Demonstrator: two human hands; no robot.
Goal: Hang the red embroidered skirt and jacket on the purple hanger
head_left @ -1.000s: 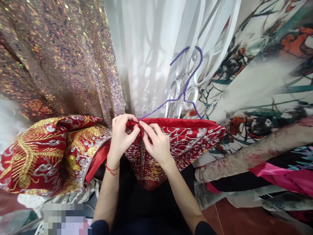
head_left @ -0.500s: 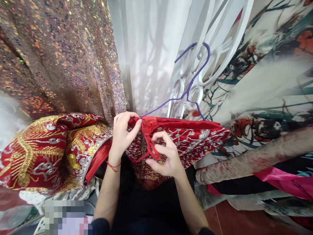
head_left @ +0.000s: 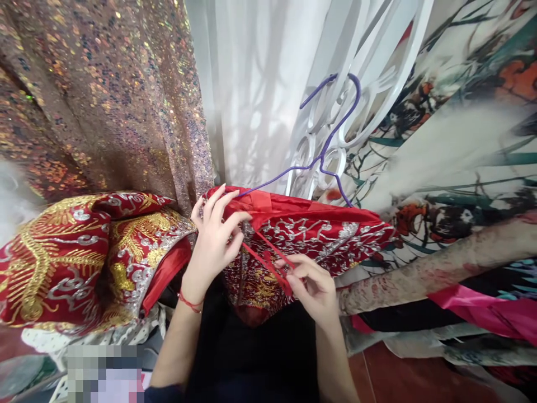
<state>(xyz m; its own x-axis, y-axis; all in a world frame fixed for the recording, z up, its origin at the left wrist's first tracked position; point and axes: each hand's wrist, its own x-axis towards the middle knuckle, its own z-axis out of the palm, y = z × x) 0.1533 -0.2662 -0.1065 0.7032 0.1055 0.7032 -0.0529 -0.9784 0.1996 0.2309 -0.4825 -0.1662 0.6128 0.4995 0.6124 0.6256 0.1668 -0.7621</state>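
A red garment [head_left: 335, 238] with silver and gold embroidery hangs in front of me from a purple wire hanger [head_left: 323, 157]. Its plain red waistband [head_left: 293, 208] runs along the top. My left hand [head_left: 216, 232] rests at the waistband's left part, fingers spread, its thumb beside a thin red cord. Lower and to the right, my right hand [head_left: 312, 282] pinches the red cord [head_left: 268, 260]. Two strands of it stretch from near my left thumb to my right fingers. Bunched loops partly hide behind those fingertips.
Another red garment with gold embroidery [head_left: 54, 263] lies bunched at left. Sequined fabric [head_left: 126, 101] hangs behind it. The hanger's hook is on a white scrolled metal frame [head_left: 390, 101]. Flower-patterned fabric [head_left: 453, 140] and a roll of cloth [head_left: 386, 280] are at right.
My right hand has moved right and slightly down, drawing the looped cord out into straight strands. My left fingers have spread from their pinch on the waistband.
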